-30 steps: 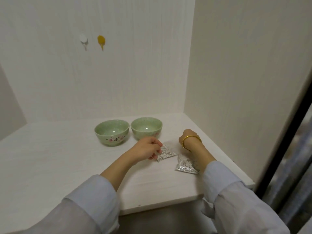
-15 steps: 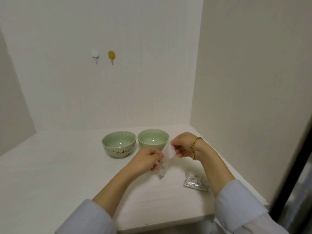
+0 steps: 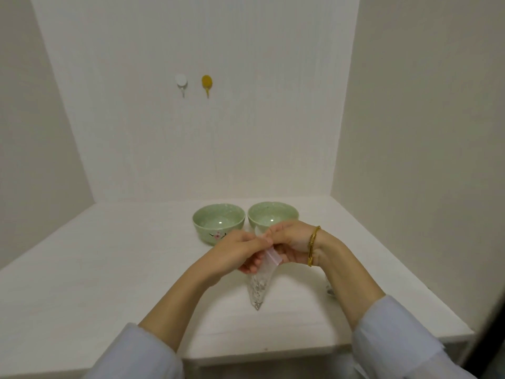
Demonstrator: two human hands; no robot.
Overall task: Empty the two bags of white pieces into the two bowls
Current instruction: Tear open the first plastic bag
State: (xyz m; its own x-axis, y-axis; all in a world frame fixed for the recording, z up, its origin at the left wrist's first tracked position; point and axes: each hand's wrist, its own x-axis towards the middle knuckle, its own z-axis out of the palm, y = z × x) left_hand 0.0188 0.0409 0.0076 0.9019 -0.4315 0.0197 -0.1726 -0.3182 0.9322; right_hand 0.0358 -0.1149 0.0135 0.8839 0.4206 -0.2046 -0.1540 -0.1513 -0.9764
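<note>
A small clear bag of white pieces (image 3: 259,285) hangs point-down above the table, held at its top edge by both hands. My left hand (image 3: 240,250) pinches the top from the left and my right hand (image 3: 289,242) pinches it from the right. Behind the hands stand two pale green bowls side by side: the left bowl (image 3: 216,222) has a flower painted on its side, and the right bowl (image 3: 269,216) is partly covered by my right hand. The second bag (image 3: 330,291) is almost hidden behind my right forearm; only a sliver shows.
The white table (image 3: 109,269) sits in a white alcove, with walls at the back, left and right. Its front edge runs below my forearms. A white hook (image 3: 181,81) and a yellow hook (image 3: 207,82) are stuck on the back wall.
The bag came off the table into both hands and now hangs upright between them. Both hands rose and closed in on its top. The view tilted up.
</note>
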